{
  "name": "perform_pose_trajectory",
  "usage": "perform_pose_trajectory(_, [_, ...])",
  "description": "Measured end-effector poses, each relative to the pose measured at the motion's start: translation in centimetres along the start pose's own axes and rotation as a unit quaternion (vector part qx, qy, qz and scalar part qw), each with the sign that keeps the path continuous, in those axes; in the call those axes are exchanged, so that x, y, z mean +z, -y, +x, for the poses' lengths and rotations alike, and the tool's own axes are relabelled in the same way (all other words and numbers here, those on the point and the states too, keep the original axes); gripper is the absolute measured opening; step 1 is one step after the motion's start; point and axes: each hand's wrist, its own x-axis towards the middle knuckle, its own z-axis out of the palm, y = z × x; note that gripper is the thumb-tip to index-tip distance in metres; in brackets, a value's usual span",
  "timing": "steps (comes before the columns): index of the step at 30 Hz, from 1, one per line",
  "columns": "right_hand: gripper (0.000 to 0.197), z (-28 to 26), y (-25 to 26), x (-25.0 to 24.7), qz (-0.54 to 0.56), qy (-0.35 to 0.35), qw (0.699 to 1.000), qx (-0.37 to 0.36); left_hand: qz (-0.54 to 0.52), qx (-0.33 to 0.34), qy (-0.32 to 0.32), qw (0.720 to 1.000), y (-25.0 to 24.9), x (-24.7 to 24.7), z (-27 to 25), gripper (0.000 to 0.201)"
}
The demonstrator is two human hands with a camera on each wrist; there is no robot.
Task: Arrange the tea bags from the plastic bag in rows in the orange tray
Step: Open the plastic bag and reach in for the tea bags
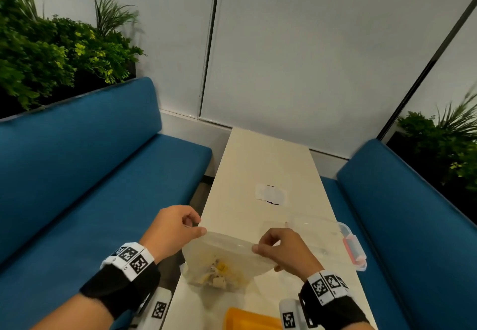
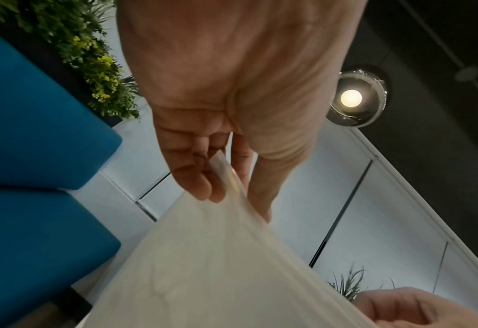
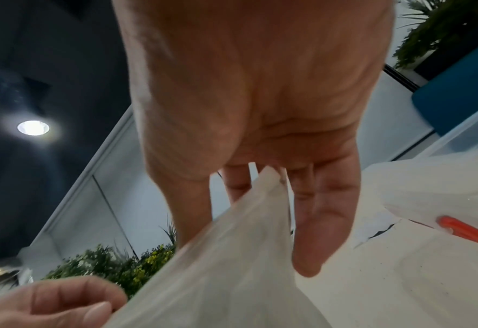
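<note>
A clear plastic bag (image 1: pixel 227 254) hangs above the near end of the table, with several tea bags (image 1: pixel 219 274) bunched at its bottom. My left hand (image 1: pixel 198 227) pinches the bag's top left corner between thumb and fingers. My right hand (image 1: pixel 258 247) pinches the top right corner. In the left wrist view the bag's sealed rim (image 2: pixel 232 184) runs between my left hand's fingers (image 2: pixel 204 184). In the right wrist view the bag (image 3: pixel 249 244) sits between my right hand's thumb and fingers (image 3: pixel 316 233). A corner of the orange tray (image 1: pixel 247 319) shows at the bottom edge.
A clear lidded box (image 1: pixel 322 241) with red clips lies on the table (image 1: pixel 258 161) right of the bag. A white paper scrap (image 1: pixel 271 195) lies further back. Blue benches (image 1: pixel 90 174) flank the narrow table, with plants (image 1: pixel 51 45) behind.
</note>
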Motion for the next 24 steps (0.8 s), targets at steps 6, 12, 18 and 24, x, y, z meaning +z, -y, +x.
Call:
perform_pose_trajectory(6, [0.032, 0.0, -0.3, 0.6, -0.04, 0.061, 0.997, 0.006, 0.086, 0.011, 0.017, 0.996, 0.3, 0.0, 1.2, 0.019])
perform_pose_trajectory(12, [0.016, 2.5, 2.3, -0.2, -0.051, -0.019, 0.998, -0.01, 0.183, 0.036, -0.04, 0.982, -1.7, -0.3, 4.7, 0.028])
perform_pose_trajectory(18, [0.015, 4.1, 8.2, -5.6, 0.036, -0.194, 0.977, -0.077, 0.064, 0.091, -0.139, 0.984, -6.9, -3.6, 7.9, 0.03])
perform_pose_trajectory(24, [0.013, -0.1, 2.4, -0.5, 0.089, -0.16, 0.981, -0.064, 0.076, 0.081, -0.022, 0.994, 0.6, 0.0, 2.7, 0.023])
